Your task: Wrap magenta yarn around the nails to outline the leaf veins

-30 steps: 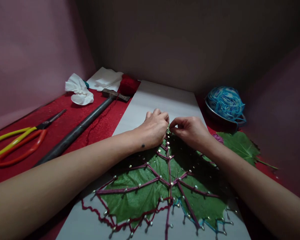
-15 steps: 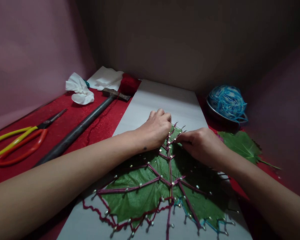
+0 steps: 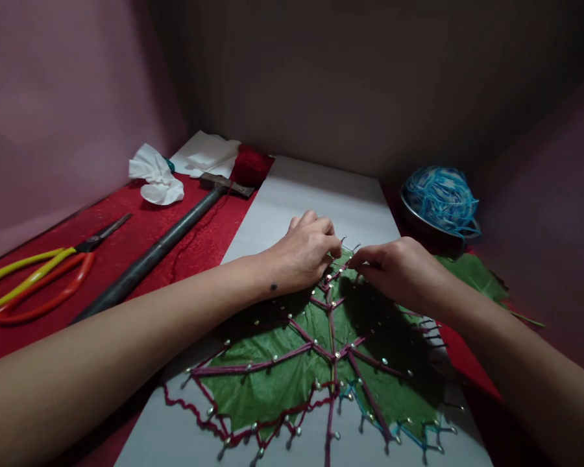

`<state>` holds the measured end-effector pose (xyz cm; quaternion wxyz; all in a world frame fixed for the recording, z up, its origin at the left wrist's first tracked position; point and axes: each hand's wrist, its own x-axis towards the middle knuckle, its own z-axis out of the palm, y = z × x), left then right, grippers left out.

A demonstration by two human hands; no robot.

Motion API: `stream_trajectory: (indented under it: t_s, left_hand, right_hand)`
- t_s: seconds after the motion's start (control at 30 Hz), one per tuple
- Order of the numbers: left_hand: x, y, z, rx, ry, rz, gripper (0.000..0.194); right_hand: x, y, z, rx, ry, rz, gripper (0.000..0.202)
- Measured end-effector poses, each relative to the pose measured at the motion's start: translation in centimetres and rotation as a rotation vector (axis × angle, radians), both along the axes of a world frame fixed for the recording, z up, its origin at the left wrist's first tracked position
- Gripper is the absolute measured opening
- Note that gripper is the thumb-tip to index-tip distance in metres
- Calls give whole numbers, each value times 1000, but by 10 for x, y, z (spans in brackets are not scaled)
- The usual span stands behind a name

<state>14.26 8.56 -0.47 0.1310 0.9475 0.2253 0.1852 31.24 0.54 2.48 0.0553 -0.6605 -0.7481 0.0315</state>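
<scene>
A green leaf lies on a white board, with nails along its edge and veins. Purple yarn runs between nails on the veins; red yarn zigzags at the lower left edge and blue yarn at the lower right. My left hand is closed at the leaf's upper tip, its fingertips largely hidden. Just right of it, my right hand pinches near the upper nails; what lies between its fingers is too small to make out.
On the red surface at left are yellow-and-red scissors, a hammer, crumpled white tissue and red yarn. At right sit a bowl of blue yarn and another leaf.
My left hand has shifted slightly right, its thumb and finger now nearer the top nails. My right hand has moved slightly up and right.
</scene>
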Motion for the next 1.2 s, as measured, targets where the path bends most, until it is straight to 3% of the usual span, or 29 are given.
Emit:
stream_trajectory:
  t_s: [0.13,0.27,0.57,0.8,0.97,1.2]
  left_hand:
    - [0,-5,1,48,58,-71,18]
    - [0,-10,6,53,107,-37,18]
    - [-3,-2,8,-89,-10,9,16]
    - [-3,1,14,-243,67,133,18]
    - [3,1,14,-175,151,213,19]
    - [20,5,8,-22,279,294,15]
  right_hand:
    - [-5,-4,4,26,-24,21,25]
    - [-12,-2,8,96,-21,40,24]
    - [-16,15,7,103,108,12,20]
    - [-18,31,5,22,300,26,13]
    - [-18,43,-1,6,315,-5,14]
    - [-14,55,-9,70,131,-27,23]
